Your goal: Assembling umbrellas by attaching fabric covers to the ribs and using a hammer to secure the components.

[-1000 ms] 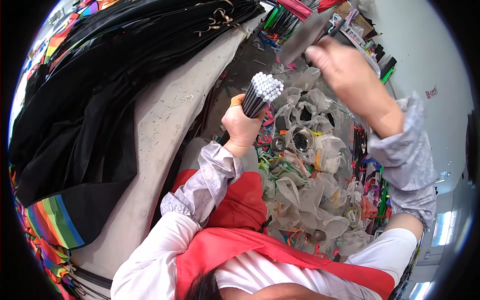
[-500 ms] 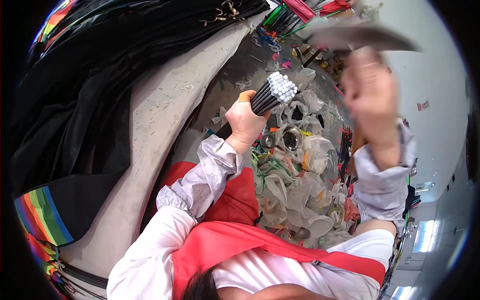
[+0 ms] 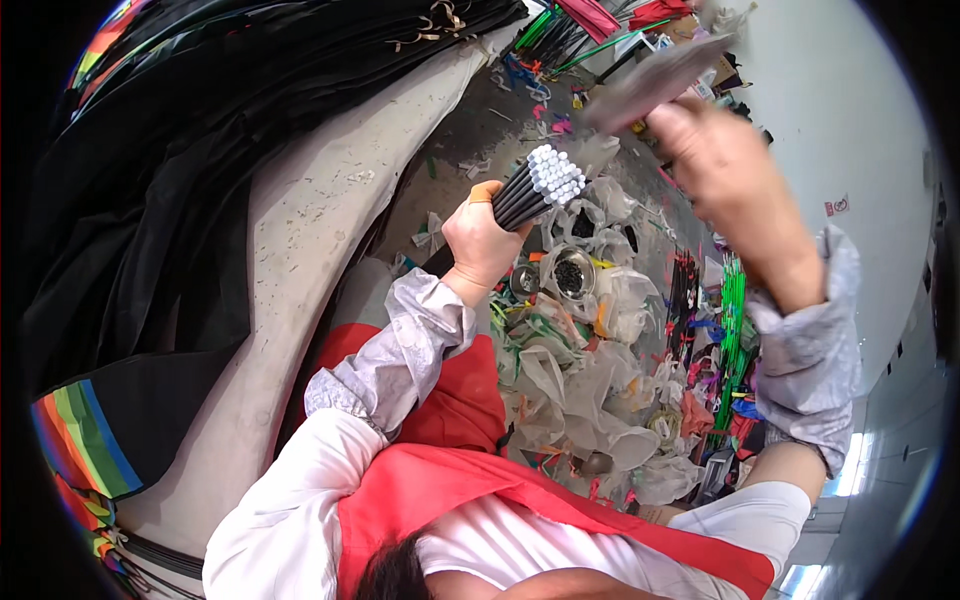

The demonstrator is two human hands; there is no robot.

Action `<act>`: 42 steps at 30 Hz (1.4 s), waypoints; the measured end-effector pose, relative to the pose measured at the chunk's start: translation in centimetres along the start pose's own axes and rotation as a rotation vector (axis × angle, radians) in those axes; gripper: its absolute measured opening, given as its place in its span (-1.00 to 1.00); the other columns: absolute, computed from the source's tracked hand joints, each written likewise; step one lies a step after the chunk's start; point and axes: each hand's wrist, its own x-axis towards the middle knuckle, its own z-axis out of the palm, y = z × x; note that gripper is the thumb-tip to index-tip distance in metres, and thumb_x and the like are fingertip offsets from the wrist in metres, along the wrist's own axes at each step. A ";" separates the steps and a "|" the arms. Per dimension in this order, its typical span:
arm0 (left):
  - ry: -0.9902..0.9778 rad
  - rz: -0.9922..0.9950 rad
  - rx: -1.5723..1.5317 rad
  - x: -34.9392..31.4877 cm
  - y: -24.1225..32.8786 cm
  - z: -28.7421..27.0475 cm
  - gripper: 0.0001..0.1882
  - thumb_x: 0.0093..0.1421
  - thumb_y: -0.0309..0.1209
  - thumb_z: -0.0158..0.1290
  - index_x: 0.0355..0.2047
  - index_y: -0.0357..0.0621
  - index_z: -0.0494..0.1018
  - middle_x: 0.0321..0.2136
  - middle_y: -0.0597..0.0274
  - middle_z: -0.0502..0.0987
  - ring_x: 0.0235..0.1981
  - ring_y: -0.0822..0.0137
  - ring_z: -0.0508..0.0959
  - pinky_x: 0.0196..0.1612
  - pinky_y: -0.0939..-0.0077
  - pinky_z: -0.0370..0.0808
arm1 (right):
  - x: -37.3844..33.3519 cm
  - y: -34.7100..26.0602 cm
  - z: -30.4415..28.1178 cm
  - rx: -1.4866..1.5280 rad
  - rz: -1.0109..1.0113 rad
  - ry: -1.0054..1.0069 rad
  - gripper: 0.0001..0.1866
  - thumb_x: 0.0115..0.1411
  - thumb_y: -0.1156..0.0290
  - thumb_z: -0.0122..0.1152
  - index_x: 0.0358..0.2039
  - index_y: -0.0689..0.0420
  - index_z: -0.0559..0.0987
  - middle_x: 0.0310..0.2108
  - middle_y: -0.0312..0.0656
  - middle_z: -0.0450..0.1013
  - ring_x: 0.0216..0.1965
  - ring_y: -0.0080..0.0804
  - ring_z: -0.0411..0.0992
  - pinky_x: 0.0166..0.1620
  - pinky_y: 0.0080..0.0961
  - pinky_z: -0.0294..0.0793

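Nearest, our red apron (image 3: pixel 430 500) hung across us beside the desk (image 3: pixel 310 210). Past the desk's right edge, our left hand (image 3: pixel 482 245) was gripping a bundle of thin dark rods (image 3: pixel 514 200), their white tips (image 3: pixel 556 175) fanned away from us. Farther right, our right hand (image 3: pixel 730 165) gripped a flat grey tool (image 3: pixel 655 85), blurred and apart from the rods. Plastic bags (image 3: pixel 560 390) surrounded a metal bowl (image 3: pixel 589 264) below, while black cloth (image 3: pixel 150 200) reached the desk's far edge

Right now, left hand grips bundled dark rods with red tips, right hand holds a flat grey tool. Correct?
No: the tips are white, not red, in the head view. The left hand does grip the dark rods; the right hand holds the flat grey tool.
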 end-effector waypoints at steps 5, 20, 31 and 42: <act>0.031 0.025 0.023 0.4 0.0 -0.3 -0.46 -0.34 -0.41 0.37 -0.25 -0.13 0.47 -0.51 0.20 0.57 -0.57 0.16 0.54 -0.44 0.40 0.48 | 0.3 2.5 3.3 -0.090 -0.149 0.014 -0.64 0.37 0.12 -0.05 -0.29 0.19 0.48 -0.59 -0.28 0.34 -0.69 -0.54 0.25 -0.62 -0.64 0.21; -0.008 0.067 -0.014 -0.6 0.8 1.5 -0.46 -0.34 -0.41 0.37 -0.25 -0.14 0.47 -0.51 0.21 0.57 -0.56 0.18 0.54 -0.43 0.42 0.47 | 1.2 2.5 -0.1 -0.051 -0.167 0.129 -0.60 0.32 0.09 0.01 -0.31 0.23 0.54 -0.56 -0.15 0.45 -0.74 -0.52 0.32 -0.67 -0.68 0.24; -0.003 0.045 0.020 -0.5 -0.3 0.0 -0.44 -0.33 -0.39 0.37 -0.23 -0.16 0.47 -0.52 0.21 0.57 -0.59 0.18 0.53 -0.44 0.41 0.47 | 3.7 2.2 -1.4 -0.098 -0.187 0.037 -0.48 0.35 -0.02 -0.07 -0.56 0.15 0.46 -0.64 -0.24 0.36 -0.73 -0.56 0.30 -0.66 -0.65 0.24; 0.028 0.068 0.029 -0.2 -0.4 -0.5 -0.46 -0.35 -0.42 0.36 -0.25 -0.14 0.47 -0.52 0.22 0.57 -0.58 0.20 0.53 -0.45 0.43 0.47 | 2.4 2.7 -1.8 0.138 -0.038 0.225 -0.45 0.36 -0.03 -0.11 -0.50 0.23 0.45 -0.61 -0.13 0.42 -0.66 -0.31 0.35 -0.52 -0.45 0.34</act>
